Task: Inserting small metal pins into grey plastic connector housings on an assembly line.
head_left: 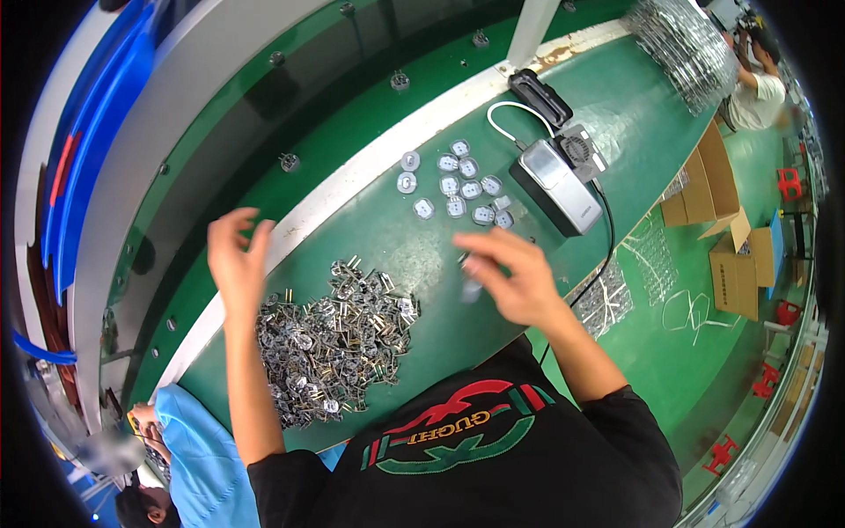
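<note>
Green tabletop (440,304) carries a dense heap of small parts (334,352) with metal pins and clear bodies, and this heap serves as the landmark for everything else. It lies directly in front of the person, between the two forearms, probably so that both hands reach it without stretching.

The left hand (236,264) hangs beyond the heap's left side, near the white rail (370,163). Its grip is spread, thumb apart from the fingers, and nothing shows in it.

The right hand (515,273) is to the right of the heap, above the tabletop. Its thumb and forefinger come close together, with something small and dark near their tips and a blurred translucent piece (472,289) just below. Whether the grip pinches either of them cannot be told.

Farther out from the heap, to its right, pale rounded pieces (455,187) lie in a loose cluster, some touching. Their distance from the heap presumably keeps the two kinds from mixing. Beyond them on the right, a grey-and-black device (559,189) sits clear of the heap, likely to leave the hands room. Across the rail from the heap, single parts (400,81) stand well apart on a green belt (343,92).
</note>
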Demonstrator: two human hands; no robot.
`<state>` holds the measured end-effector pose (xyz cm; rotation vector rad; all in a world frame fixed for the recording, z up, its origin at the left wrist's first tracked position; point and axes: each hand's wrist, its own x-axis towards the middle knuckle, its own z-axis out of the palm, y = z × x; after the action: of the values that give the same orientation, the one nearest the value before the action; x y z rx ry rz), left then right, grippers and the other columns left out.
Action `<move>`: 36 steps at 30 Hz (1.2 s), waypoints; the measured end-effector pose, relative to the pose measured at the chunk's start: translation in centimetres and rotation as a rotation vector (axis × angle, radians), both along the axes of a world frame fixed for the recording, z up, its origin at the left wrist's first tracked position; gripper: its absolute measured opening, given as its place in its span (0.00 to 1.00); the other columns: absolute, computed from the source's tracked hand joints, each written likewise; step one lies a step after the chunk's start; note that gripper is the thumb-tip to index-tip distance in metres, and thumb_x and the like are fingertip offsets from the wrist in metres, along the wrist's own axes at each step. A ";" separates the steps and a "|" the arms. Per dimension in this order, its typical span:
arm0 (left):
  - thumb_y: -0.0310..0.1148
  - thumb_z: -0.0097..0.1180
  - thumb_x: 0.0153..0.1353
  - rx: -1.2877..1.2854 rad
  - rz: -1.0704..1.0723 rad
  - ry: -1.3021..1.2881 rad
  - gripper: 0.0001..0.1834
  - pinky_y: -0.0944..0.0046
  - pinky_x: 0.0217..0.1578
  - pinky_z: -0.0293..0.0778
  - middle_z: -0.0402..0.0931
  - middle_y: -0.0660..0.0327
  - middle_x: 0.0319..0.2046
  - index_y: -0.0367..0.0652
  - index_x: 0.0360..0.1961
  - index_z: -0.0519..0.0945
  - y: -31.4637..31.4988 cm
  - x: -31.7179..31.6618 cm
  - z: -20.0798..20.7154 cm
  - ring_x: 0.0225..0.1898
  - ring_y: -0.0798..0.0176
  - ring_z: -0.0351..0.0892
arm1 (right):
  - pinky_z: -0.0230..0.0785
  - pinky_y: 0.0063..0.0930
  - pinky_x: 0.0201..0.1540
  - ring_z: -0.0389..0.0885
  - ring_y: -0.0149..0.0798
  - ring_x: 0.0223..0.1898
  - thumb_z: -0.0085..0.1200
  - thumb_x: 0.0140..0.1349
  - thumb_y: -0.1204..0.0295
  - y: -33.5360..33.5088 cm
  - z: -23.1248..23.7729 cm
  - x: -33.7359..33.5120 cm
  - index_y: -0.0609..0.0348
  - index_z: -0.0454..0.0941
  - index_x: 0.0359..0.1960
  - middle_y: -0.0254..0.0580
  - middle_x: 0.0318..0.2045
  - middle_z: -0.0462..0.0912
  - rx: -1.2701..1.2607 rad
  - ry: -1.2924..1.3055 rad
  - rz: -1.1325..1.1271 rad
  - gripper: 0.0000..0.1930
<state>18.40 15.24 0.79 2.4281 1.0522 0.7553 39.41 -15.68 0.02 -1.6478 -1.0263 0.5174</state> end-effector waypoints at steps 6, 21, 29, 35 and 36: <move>0.38 0.74 0.51 -0.108 -0.659 0.187 0.28 0.52 0.49 0.78 0.80 0.53 0.45 0.43 0.53 0.81 -16.7 6.9 2.3 0.47 0.48 0.81 | 0.70 0.24 0.37 0.78 0.29 0.35 0.49 0.66 0.86 -2.7 -1.7 1.8 0.67 0.83 0.50 0.37 0.36 0.79 -0.011 0.534 -0.106 0.14; 0.08 0.63 0.55 -0.940 -0.439 -0.431 0.23 0.66 0.54 0.81 0.76 0.55 0.52 0.29 0.54 0.81 -18.5 6.5 2.2 0.47 0.62 0.83 | 0.76 0.26 0.36 0.81 0.35 0.34 0.58 0.58 0.89 -1.0 -0.6 -1.5 0.62 0.84 0.50 0.45 0.42 0.79 0.163 -0.085 -0.345 0.18; 0.24 0.64 0.65 -1.624 -0.401 -0.919 0.20 0.65 0.46 0.80 0.81 0.52 0.50 0.39 0.58 0.79 -15.6 3.8 1.1 0.46 0.61 0.82 | 0.76 0.22 0.35 0.82 0.30 0.33 0.69 0.55 0.84 0.7 2.5 -2.6 0.66 0.86 0.42 0.44 0.42 0.83 0.257 0.118 -0.114 0.12; 0.29 0.61 0.68 -1.849 -0.391 -1.110 0.19 0.64 0.42 0.83 0.82 0.50 0.49 0.40 0.59 0.76 -16.3 3.1 2.2 0.41 0.59 0.84 | 0.75 0.22 0.28 0.82 0.31 0.29 0.69 0.54 0.83 3.2 5.6 -3.0 0.63 0.86 0.39 0.41 0.36 0.84 0.397 -0.172 -0.042 0.10; 0.29 0.61 0.69 -1.848 -0.424 -1.111 0.19 0.64 0.42 0.83 0.82 0.50 0.48 0.40 0.59 0.76 -16.4 3.1 2.2 0.40 0.59 0.85 | 0.75 0.22 0.27 0.82 0.31 0.29 0.69 0.54 0.82 3.4 5.9 -2.9 0.63 0.85 0.39 0.41 0.35 0.83 0.400 -0.202 -0.032 0.10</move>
<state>21.47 -1.18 2.97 0.3898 0.2774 0.4024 36.51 -12.32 5.93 -1.3724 -1.1638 0.1111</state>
